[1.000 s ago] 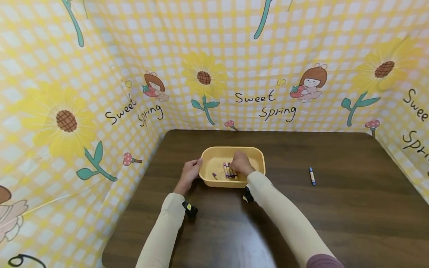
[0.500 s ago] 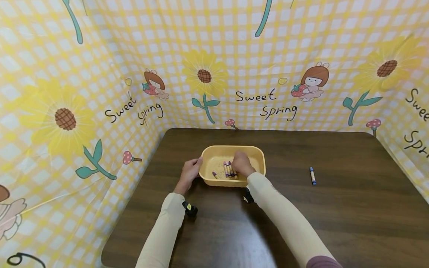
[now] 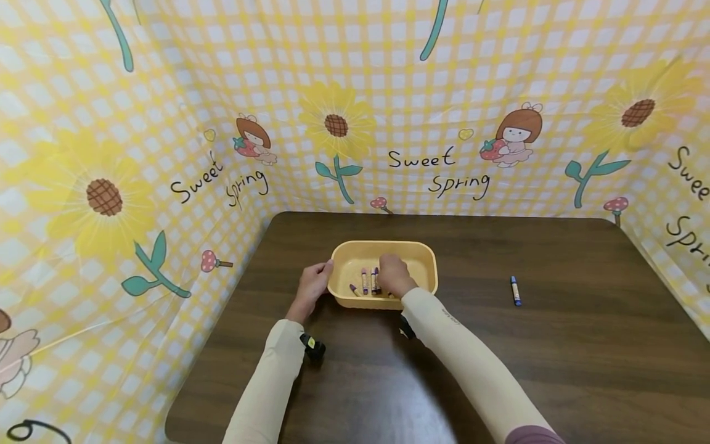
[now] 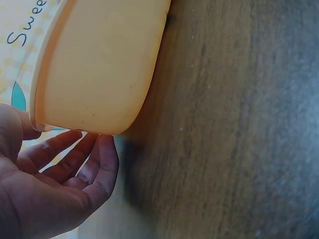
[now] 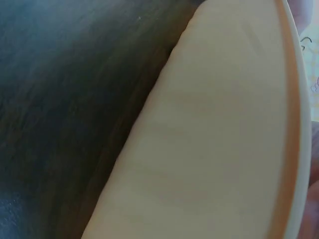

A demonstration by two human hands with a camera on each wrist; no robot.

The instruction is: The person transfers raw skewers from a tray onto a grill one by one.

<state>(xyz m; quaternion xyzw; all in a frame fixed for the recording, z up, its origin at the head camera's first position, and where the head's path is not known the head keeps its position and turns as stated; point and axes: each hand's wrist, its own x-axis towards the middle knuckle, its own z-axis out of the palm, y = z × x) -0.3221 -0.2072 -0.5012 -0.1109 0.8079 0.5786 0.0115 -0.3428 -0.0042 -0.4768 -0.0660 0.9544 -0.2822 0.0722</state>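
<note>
A shallow yellow plastic tub (image 3: 344, 302) sits on the table, with several crayons (image 3: 364, 282) inside, most lined up side by side. One purple-tipped crayon (image 3: 355, 290) lies apart at the tub's left. My left hand (image 3: 314, 283) grips the tub's left end. In the left wrist view its thumb is at the rim and its fingertips touch the outer wall. My right hand (image 3: 395, 275) reaches into the tub over the right side of the crayon row. Its fingertips are hidden in the head view, and I cannot tell whether they pinch a crayon.
A blue-and-white crayon (image 3: 516, 291) lies on the dark wooden table (image 3: 577, 345) to the right of the tub. A yellow checked cloth (image 3: 388, 111) with flowers and lettering stands behind the table and along its sides.
My right hand has shifted slightly left within the tub, and the crayons beside it have slid left and spread a little. My left hand keeps its grip on the tub's end.
</note>
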